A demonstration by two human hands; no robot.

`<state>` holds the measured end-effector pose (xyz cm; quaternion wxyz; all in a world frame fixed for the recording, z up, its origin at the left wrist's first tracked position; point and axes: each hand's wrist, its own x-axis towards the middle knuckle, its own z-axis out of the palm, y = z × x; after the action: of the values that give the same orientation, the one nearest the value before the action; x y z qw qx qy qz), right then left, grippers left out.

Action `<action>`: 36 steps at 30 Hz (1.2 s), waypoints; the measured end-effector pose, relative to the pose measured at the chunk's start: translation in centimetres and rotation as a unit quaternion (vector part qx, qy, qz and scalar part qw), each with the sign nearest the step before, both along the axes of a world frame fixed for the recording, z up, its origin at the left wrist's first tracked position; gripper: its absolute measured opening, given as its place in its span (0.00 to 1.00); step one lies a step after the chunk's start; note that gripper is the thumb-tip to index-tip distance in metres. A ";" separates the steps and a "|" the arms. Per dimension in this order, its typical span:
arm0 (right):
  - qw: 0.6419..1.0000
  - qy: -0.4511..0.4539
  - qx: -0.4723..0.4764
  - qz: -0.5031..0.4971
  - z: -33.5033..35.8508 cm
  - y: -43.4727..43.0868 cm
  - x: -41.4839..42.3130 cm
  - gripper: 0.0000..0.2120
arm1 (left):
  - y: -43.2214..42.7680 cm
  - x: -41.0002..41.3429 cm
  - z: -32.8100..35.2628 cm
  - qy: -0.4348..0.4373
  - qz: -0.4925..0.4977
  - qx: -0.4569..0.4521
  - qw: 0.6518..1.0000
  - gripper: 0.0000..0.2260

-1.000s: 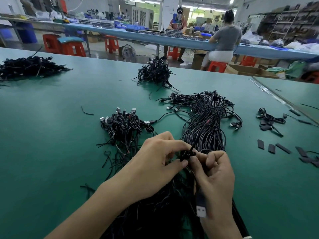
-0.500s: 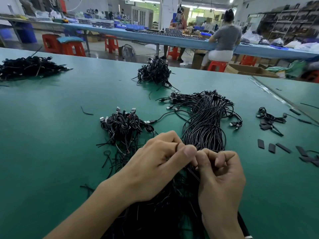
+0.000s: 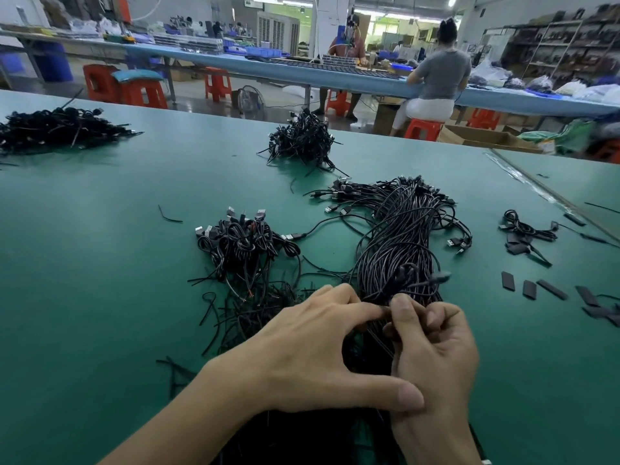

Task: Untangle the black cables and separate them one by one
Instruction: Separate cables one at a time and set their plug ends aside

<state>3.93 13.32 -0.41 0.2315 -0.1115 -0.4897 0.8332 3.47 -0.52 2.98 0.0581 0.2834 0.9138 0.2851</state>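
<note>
Near the front edge of the green surface (image 3: 100, 280), both hands work at the near end of the long bundle (image 3: 399, 236) of black cables, which runs from under the wrists away toward its plugs. The right hand (image 3: 436, 360) pinches a single cable (image 3: 419, 284) between thumb and forefinger, its other fingers curled in, so that one strand is lifted clear of the rest. The left hand (image 3: 312, 350) lies spread, with the thumb wide and resting against the right wrist. Its forefinger is stretched out so that the tip meets the pinch. That looks like a way to hold the neighbouring strands down while the one comes free (whether the fingers behind it also grip anything I cannot tell). The lifted cable is blurred, so its end is hard to make out.

The layout reads as sorting. Just left of the bundle sits a heap of small coils (image 3: 241, 243) with plugs sticking up, probably not yet undone. Loose short ends (image 3: 214, 313) lie scattered between it and the left hand. Farther back is a second heap (image 3: 302, 139), and far left a third heap (image 3: 57, 129); they are well apart, presumably so batches do not mix. To the right, flat black strips (image 3: 530, 288) lie in a row near a small coil (image 3: 523, 229). Most of the work looks to remain.
</note>
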 end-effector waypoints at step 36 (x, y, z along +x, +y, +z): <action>0.693 -0.184 0.696 0.019 -0.8 1.5 1.0 0.19 | -7.4 -6.0 -1.4 0.113 0.437 0.363 0.815 0.11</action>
<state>4.89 14.78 -1.25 0.1323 -0.0607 -0.9645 0.2204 -2.53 -7.89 1.60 -0.2835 -0.1147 0.7719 0.5573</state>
